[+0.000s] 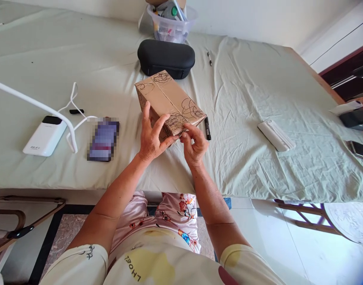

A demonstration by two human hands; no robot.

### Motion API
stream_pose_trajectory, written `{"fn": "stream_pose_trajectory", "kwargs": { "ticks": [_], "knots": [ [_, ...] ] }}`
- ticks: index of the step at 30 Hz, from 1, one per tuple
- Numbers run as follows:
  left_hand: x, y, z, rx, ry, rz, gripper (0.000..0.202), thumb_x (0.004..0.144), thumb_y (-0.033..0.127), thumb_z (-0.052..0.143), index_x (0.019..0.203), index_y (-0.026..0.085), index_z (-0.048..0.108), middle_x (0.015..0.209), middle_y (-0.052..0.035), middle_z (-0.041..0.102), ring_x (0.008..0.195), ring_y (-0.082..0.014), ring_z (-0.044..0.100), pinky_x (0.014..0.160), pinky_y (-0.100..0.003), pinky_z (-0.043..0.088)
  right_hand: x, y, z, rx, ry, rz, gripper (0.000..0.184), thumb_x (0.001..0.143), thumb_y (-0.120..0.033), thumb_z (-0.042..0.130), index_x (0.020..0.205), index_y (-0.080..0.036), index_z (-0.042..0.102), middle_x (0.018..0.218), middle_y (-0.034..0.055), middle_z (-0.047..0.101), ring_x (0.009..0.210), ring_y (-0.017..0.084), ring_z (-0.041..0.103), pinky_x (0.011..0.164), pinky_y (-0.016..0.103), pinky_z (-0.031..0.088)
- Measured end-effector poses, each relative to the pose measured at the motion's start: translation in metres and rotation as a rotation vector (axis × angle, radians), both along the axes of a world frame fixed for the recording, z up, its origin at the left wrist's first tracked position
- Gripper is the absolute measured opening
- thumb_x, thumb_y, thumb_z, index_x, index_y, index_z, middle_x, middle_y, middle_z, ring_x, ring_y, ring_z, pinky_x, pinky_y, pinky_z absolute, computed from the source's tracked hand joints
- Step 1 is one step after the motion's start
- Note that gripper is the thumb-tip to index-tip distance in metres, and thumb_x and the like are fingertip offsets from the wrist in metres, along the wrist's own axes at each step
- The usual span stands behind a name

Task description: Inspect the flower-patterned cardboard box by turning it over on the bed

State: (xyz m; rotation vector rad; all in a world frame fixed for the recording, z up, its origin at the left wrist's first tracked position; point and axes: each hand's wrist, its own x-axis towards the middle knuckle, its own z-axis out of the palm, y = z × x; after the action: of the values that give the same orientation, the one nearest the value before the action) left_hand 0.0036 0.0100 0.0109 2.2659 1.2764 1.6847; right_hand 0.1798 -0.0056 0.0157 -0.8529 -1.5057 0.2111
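A brown cardboard box point(169, 97) with black scribbles at its corners lies tilted in front of me on the green cloth. My left hand point(153, 134) grips its near left side, thumb along the near end and fingers spread over the edge and top. At the near right corner, my right hand point(195, 143) pinches the box's edge between thumb and forefinger, other fingers curled. A black marker point(208, 128) lies just right of the box, close to my right hand. The underside of the box is hidden.
Behind the box sit a black case point(166, 57) and a clear plastic tub point(172, 27) of odds and ends. A white power bank point(44, 136), cable and phone point(103, 139) lie left. A pen point(209, 59) and white device point(276, 135) lie right.
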Motion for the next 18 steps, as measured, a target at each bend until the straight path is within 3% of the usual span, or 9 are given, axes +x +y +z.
{"fn": "stream_pose_trajectory", "kwargs": {
  "ticks": [4,12,18],
  "knots": [
    [0.001,-0.001,0.003,0.052,0.007,0.028,0.070,0.095,0.076,0.056,0.140,0.023,0.058,0.178,-0.0175,0.016,0.163,-0.0439,0.026,0.128,-0.063,0.034,0.007,0.005,-0.001,-0.034,0.085,-0.095,0.029,0.106,-0.050,0.062,0.122,-0.028,0.072,0.071,-0.0045,0.060,0.055,0.010,0.056,0.054,0.025,0.052],
    [-0.004,0.001,0.005,0.066,0.008,-0.010,0.064,0.097,0.075,0.050,0.136,0.025,0.054,0.167,-0.0180,0.036,0.159,-0.0418,0.035,0.126,-0.067,0.035,0.016,0.012,0.002,-0.029,0.216,-0.172,0.036,0.103,-0.057,0.064,0.125,-0.029,0.068,0.066,-0.0069,0.056,0.053,0.010,0.055,0.052,0.023,0.050],
    [-0.008,0.000,0.006,-0.028,-0.017,-0.038,0.065,0.097,0.076,0.051,0.135,0.024,0.051,0.168,-0.0207,0.036,0.160,-0.0394,0.034,0.123,-0.064,0.041,0.019,0.013,0.008,-0.135,0.221,-0.209,0.045,0.102,-0.066,0.061,0.096,-0.022,0.070,0.067,-0.0048,0.058,0.053,0.008,0.055,0.050,0.021,0.047]
  ]
}}
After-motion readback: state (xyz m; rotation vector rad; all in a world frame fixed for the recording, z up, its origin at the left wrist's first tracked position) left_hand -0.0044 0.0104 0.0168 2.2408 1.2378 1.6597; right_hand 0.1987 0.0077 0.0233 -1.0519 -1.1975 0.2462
